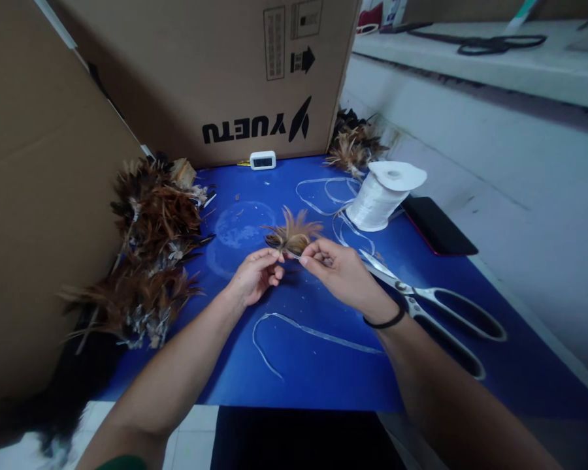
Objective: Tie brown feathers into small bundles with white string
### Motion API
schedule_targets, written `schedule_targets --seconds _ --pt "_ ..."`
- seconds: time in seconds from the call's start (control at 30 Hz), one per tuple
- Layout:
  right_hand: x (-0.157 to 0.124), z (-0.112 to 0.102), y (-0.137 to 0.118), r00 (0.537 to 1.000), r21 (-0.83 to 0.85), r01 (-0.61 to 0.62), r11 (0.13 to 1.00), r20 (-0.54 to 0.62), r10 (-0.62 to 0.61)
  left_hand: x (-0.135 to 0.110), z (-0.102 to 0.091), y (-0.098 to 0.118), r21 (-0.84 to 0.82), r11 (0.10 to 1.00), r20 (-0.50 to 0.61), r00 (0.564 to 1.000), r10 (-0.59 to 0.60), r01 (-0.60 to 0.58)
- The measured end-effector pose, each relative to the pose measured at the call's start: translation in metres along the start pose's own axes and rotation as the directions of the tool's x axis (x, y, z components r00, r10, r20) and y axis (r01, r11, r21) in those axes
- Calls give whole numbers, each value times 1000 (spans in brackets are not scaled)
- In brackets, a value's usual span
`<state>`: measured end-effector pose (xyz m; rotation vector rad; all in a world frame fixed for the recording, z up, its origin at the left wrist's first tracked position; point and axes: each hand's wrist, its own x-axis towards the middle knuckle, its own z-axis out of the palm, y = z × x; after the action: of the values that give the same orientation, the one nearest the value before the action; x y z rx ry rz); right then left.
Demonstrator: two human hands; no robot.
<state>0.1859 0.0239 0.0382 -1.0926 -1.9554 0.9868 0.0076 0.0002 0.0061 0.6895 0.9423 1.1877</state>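
Over the middle of the blue table, a small bunch of brown feathers (pixel 294 230) fans upward between my two hands. My left hand (pixel 259 273) pinches its base between thumb and fingertips. Close beside it, the thumb and forefinger of my right hand (pixel 340 271) are pressed together on a thin white ribbon (pixel 294 256) at the foot of the feathers. How the ribbon lies around the base is too small to make out. A loose length of ribbon (pixel 318 334) lies on the table below my hands.
Feather piles (pixel 157 215) line the left side, with another feather pile (pixel 353 143) at the back right. A ribbon spool (pixel 379 199), a phone (pixel 441 225) and scissors (pixel 421 294) lie right. A cardboard box (pixel 210 65) and a small digital clock (pixel 263 160) stand behind.
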Motion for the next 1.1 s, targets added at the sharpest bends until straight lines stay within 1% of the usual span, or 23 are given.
schedule_targets --seconds 0.13,0.3,0.43,0.63,0.73,0.8,0.87,0.9,0.97,1.03,1.07,1.1 --pt "1 -2 1 1000 3 -15 1000 10 15 1 -2 1 -31 1000 -13 1000 2 -2" --pt "1 -4 -1 997 50 -41 998 67 38 2 -4 0 -41 999 -21 999 -33 32" --pt "1 -5 -2 994 99 -61 993 91 52 2 -3 0 -48 999 -11 1000 -23 23" --pt "2 -5 1 996 114 -49 992 74 40 3 -4 0 -11 999 -45 999 31 -31" --pt "1 -6 2 997 81 -55 995 65 49 3 -4 0 28 999 -49 998 37 -36" --pt "0 -7 2 998 10 -48 999 51 47 3 -3 0 61 997 -50 997 60 -57" --pt "-1 -7 1 1000 -135 2 991 22 1 2 -1 0 122 986 -52 992 118 -111" --pt "-2 -7 0 999 -234 43 971 6 -43 2 0 0 171 974 -50 986 160 -150" --pt "-4 -6 -3 988 -446 135 885 -10 -156 1 2 0 311 923 -45 967 251 -226" --pt "-9 -3 -7 965 -605 217 766 15 -261 -1 3 0 504 815 -31 937 347 -285" --pt "-11 -1 -9 951 -659 254 708 38 -306 -1 4 0 607 732 -12 918 397 -309" --pt "-14 1 -12 935 -700 291 652 65 -347 -2 5 1 703 628 22 894 448 -333"
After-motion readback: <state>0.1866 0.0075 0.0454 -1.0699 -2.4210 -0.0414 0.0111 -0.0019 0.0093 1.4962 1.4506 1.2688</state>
